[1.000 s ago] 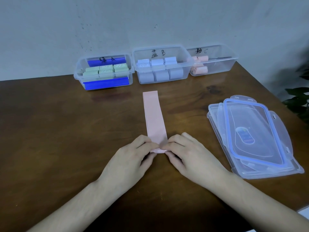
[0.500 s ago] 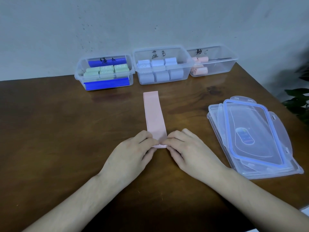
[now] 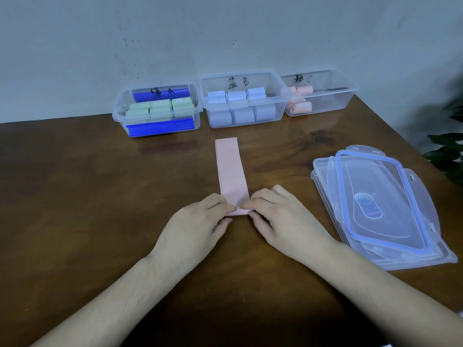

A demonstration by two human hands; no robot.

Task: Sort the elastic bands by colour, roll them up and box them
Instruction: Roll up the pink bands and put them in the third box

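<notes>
My left hand [image 3: 198, 221] and right hand [image 3: 283, 216] pinch the rolled near end of a pink band [image 3: 231, 171] lying flat on the counter [image 3: 87, 196]. I should roll tightly, keeping both edges level. Boxes behind read A, B, C; green rolls [image 3: 160, 108] show "30 LB".

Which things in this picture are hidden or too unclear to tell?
- Head view: rolled end of the pink band, covered by left hand and right hand.
- Handwritten label on the green box: blurred.
- Lower lids in the lid stack: covered by the top lid.
</notes>
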